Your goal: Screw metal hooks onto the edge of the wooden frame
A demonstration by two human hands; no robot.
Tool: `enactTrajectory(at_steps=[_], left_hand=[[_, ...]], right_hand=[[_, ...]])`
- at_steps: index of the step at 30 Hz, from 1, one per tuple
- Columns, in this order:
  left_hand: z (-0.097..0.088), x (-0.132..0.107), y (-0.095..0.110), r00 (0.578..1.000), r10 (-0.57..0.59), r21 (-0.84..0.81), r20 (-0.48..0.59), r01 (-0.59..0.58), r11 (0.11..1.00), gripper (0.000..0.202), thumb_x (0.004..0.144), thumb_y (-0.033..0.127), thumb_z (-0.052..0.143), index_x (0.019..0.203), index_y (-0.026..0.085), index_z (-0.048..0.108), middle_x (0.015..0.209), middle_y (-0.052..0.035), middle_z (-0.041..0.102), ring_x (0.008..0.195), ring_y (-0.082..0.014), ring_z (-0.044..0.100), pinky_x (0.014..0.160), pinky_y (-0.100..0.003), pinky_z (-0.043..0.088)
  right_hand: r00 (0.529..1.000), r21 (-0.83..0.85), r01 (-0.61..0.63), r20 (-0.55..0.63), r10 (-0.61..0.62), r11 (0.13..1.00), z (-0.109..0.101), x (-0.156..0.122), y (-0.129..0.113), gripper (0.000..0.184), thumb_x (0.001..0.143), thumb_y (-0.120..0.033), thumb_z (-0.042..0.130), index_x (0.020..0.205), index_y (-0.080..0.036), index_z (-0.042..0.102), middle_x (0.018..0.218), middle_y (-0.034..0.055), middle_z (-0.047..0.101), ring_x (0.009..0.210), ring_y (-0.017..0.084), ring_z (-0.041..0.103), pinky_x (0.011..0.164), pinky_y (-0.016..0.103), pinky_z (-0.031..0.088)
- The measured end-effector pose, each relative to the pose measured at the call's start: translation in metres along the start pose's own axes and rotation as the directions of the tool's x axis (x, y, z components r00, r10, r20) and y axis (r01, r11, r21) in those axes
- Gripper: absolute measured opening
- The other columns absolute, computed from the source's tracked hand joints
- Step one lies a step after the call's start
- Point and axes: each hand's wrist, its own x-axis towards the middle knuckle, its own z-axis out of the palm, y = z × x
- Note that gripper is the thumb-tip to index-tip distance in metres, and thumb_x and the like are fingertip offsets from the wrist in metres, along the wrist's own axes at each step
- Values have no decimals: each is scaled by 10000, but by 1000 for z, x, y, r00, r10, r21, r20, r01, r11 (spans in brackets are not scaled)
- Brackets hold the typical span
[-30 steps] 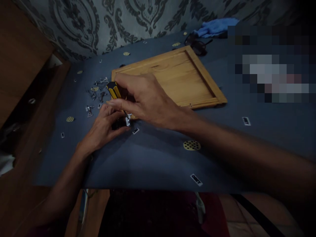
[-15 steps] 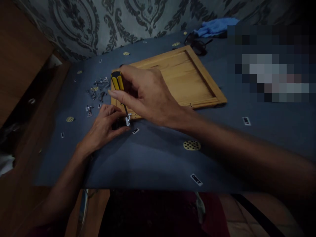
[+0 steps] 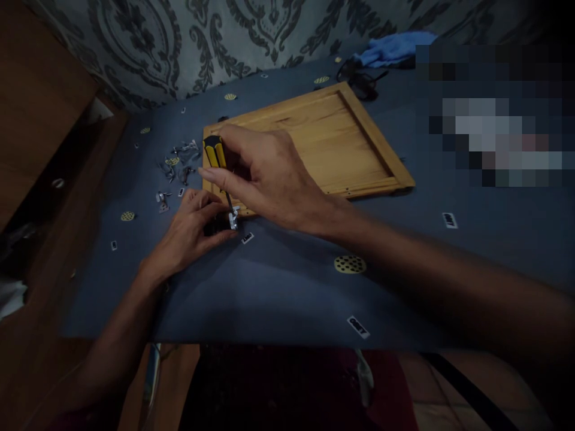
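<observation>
My right hand is closed around a screwdriver with a yellow and black handle. Its shaft slants down to a small silver metal hinge at the near left corner of a framed wooden panel. From the left, my left hand grips the hinge between thumb and fingers; part of the hinge is hidden by them. The panel lies flat on the dark blue patterned cloth. Whether the screwdriver's tip sits in a screw is too small to make out.
Loose metal hardware lies left of the panel, with another hinge-like piece nearer me. Dark glasses and a blue cloth are at the back. A wooden cabinet stands on the left; the patterned wall rises behind.
The screwdriver's handle has turned slightly and sits a little lower, along with my right hand. My left hand stays in place at the hinge.
</observation>
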Motion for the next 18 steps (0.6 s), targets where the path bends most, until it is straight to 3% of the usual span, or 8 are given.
enactTrajectory(at_steps=[11, 18], left_hand=[[-1, 1, 0, 1000, 12, 4, -17, -12, 1000, 472, 997, 622, 583, 1174, 213, 740, 1162, -88, 657, 1114, -288, 578, 1078, -507, 487], [0, 1, 0, 1000, -11, -8, 2, 11, 1000, 392, 981, 553, 645, 1182, 230, 739, 1269, -86, 642, 1263, -320, 548, 1128, -522, 472]], right_hand=[[1000, -52, 21, 21, -20, 998, -1, 1, -2, 312, 1031, -384, 589, 816, -252, 406, 737, -28, 509, 799, 175, 578, 729, 297, 455], [996, -65, 78, 44, -75, 995, 0, 0, -2, 321, 1041, -398, 567, 809, -252, 399, 725, -38, 507, 671, 147, 494, 667, 299, 400]])
